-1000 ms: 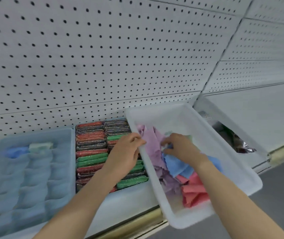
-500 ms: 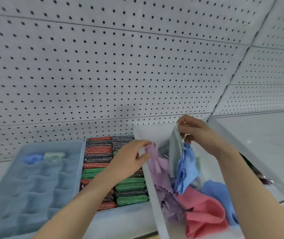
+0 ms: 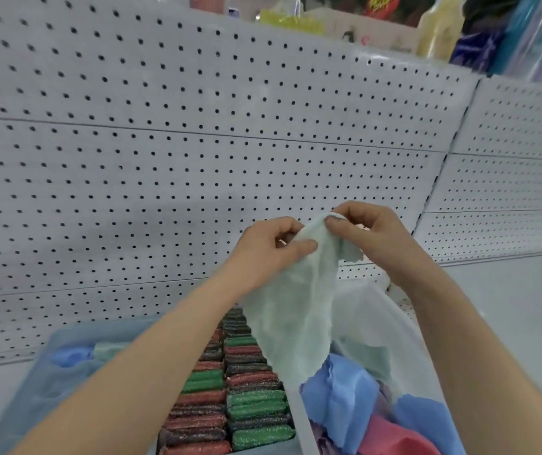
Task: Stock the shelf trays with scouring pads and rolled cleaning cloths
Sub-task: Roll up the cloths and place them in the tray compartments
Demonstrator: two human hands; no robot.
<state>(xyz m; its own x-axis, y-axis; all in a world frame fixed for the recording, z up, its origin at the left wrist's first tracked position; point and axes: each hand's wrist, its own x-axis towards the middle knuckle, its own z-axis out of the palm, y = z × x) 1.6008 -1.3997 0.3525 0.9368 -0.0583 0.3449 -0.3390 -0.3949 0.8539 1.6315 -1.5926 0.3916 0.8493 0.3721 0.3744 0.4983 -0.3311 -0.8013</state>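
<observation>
1. Pale green cloth point(image 3: 292, 316), pinched at top edge by left hand point(image 3: 269, 247) and right hand point(image 3: 371, 238), held before pegboard point(image 3: 164, 159).
2. Hanging above white bin point(image 3: 301, 428) of loose cloths point(image 3: 338, 399).
3. Scouring pads point(image 3: 250, 405), apparently 2 columns, between bin and blue tray point(image 3: 33, 389).

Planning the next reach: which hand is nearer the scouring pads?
Left. The left hand is above the pads; the right hand is farther right, over the white bin. Both pinch the green cloth.

We see shop: pegboard wall point(image 3: 164, 159), packed goods point(image 3: 440, 24) on upper shelf, pads point(image 3: 256, 402) stocked in rows.
</observation>
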